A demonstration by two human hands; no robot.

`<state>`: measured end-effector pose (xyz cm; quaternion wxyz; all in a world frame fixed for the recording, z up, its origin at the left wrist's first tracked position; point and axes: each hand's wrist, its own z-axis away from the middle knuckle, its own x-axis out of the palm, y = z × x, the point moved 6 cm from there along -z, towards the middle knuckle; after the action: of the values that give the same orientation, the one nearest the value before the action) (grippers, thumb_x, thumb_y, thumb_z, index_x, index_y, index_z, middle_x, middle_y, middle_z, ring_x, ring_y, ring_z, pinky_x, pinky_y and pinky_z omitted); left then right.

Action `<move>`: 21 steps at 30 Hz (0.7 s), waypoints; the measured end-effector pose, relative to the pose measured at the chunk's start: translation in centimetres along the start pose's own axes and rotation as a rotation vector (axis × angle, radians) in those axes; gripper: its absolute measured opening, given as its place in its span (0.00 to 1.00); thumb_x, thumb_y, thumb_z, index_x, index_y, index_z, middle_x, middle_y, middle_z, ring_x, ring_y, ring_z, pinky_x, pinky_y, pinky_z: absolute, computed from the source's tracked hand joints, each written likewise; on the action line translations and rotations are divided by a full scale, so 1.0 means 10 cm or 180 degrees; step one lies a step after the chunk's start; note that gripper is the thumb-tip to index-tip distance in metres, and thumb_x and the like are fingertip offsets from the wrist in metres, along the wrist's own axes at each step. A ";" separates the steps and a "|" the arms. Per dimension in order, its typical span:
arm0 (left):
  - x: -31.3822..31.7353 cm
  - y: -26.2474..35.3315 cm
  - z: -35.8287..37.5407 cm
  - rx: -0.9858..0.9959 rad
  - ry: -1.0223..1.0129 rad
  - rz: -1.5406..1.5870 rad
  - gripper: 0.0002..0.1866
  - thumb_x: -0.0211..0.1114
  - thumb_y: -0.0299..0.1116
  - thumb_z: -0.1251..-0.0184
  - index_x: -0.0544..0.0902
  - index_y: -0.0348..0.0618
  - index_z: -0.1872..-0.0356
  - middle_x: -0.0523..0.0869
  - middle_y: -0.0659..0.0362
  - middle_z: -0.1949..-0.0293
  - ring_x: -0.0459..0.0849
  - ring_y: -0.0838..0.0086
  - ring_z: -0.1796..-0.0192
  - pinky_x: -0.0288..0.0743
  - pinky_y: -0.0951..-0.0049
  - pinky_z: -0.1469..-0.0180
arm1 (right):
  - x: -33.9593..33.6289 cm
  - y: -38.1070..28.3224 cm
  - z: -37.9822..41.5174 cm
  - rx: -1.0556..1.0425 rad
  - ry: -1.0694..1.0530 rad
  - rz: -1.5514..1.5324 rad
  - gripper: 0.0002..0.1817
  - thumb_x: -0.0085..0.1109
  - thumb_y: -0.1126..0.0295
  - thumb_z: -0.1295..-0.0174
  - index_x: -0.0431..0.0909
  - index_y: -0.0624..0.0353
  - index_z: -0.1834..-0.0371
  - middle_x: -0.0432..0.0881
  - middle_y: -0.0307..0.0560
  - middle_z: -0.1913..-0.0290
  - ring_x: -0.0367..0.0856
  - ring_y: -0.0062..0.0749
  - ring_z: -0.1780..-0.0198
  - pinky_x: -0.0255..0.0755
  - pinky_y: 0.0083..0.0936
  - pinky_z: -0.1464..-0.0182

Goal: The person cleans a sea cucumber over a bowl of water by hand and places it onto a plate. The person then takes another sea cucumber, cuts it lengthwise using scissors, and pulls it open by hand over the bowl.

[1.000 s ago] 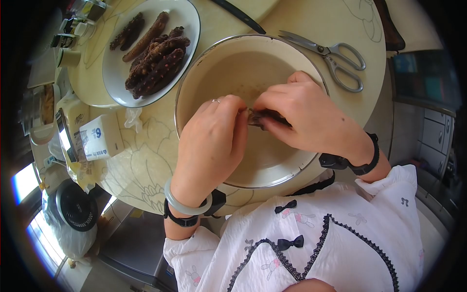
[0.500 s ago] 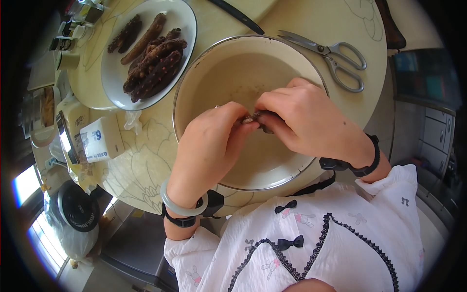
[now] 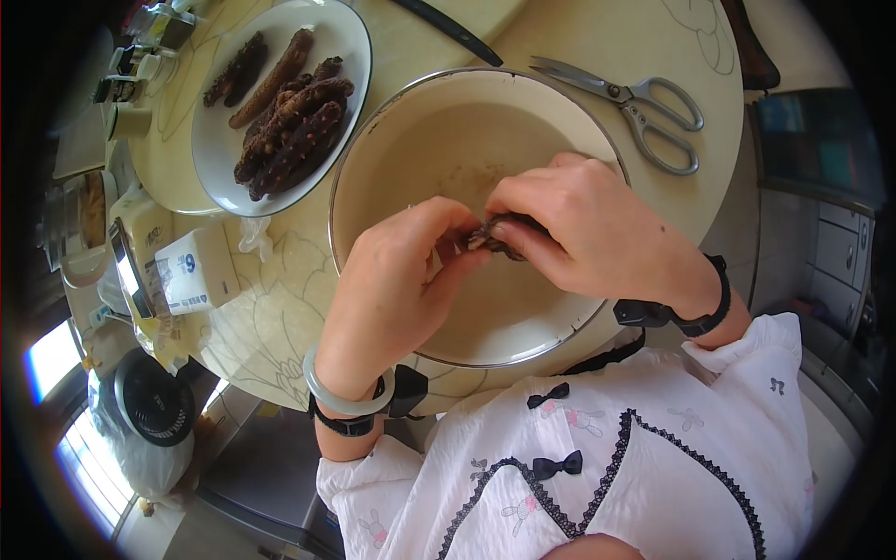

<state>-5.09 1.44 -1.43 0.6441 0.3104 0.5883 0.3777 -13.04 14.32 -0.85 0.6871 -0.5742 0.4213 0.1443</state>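
Note:
Over the enamel basin [image 3: 359, 154], both hands are at a dark brown sea cucumber [image 3: 499, 245]. My right hand [image 3: 588, 219] is closed round its body, with the thumb pressed along the near side. At its left end, the thumb and forefinger of my left hand [image 3: 397, 271] pinch the tip, where a paler, ragged bit shows. Cloudy water [image 3: 467, 131] with small brown specks lies in the basin. Several more sea cucumbers [image 3: 303, 131] are on the white plate [image 3: 210, 177] at upper left.
Grey-handled scissors [image 3: 621, 93] lie right of the basin, blades partly apart. A black knife handle [image 3: 448, 31] points toward the basin's far rim. A tissue pack [image 3: 194, 271] and several jars [image 3: 131, 119] stand on the left side of the table.
My left hand has shifted slightly left, and its thumb and forefinger have spread a little. More of the sea cucumber now shows between the hands.

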 end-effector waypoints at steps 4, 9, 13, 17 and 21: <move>0.00 0.01 -0.01 -0.0003 -0.0025 -0.0035 0.14 0.76 0.22 0.44 0.83 0.35 0.57 0.84 0.60 0.71 0.78 0.77 0.70 0.75 0.76 0.63 | 0.01 0.01 0.00 0.0015 -0.0008 0.0005 0.07 0.60 0.68 0.35 0.81 0.60 0.63 0.85 0.51 0.69 0.85 0.49 0.65 0.79 0.41 0.60; 0.00 -0.03 0.00 -0.0057 -0.0046 0.0206 0.09 0.70 0.28 0.33 0.82 0.36 0.56 0.84 0.52 0.69 0.82 0.63 0.70 0.75 0.69 0.66 | 0.02 0.03 0.00 0.0040 0.0092 0.0040 0.07 0.60 0.68 0.35 0.81 0.60 0.63 0.85 0.51 0.68 0.85 0.49 0.65 0.79 0.41 0.61; 0.00 -0.06 0.00 -0.0199 0.0036 0.0571 0.07 0.63 0.28 0.26 0.82 0.34 0.56 0.84 0.51 0.69 0.82 0.63 0.70 0.76 0.69 0.65 | 0.00 0.01 0.01 0.0018 0.0320 -0.0046 0.06 0.60 0.69 0.35 0.80 0.60 0.63 0.85 0.51 0.67 0.85 0.49 0.65 0.78 0.41 0.61; -0.01 -0.06 -0.01 -0.0002 0.0100 0.0580 0.07 0.61 0.28 0.24 0.81 0.34 0.56 0.84 0.50 0.68 0.83 0.62 0.69 0.76 0.69 0.64 | -0.03 0.01 0.01 -0.0003 0.0431 -0.0128 0.06 0.61 0.69 0.35 0.79 0.61 0.63 0.84 0.51 0.68 0.84 0.50 0.66 0.78 0.40 0.61; -0.04 -0.02 -0.01 -0.0121 0.0084 0.0495 0.07 0.62 0.28 0.25 0.81 0.34 0.56 0.85 0.49 0.68 0.85 0.61 0.68 0.77 0.69 0.64 | -0.03 0.00 0.01 -0.0078 0.0480 -0.0215 0.06 0.60 0.70 0.35 0.79 0.61 0.63 0.84 0.51 0.68 0.84 0.50 0.66 0.78 0.40 0.62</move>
<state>-5.13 1.01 -1.44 0.6107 0.3378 0.5636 0.4418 -13.21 14.48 -0.59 0.6508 -0.6057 0.4504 0.0825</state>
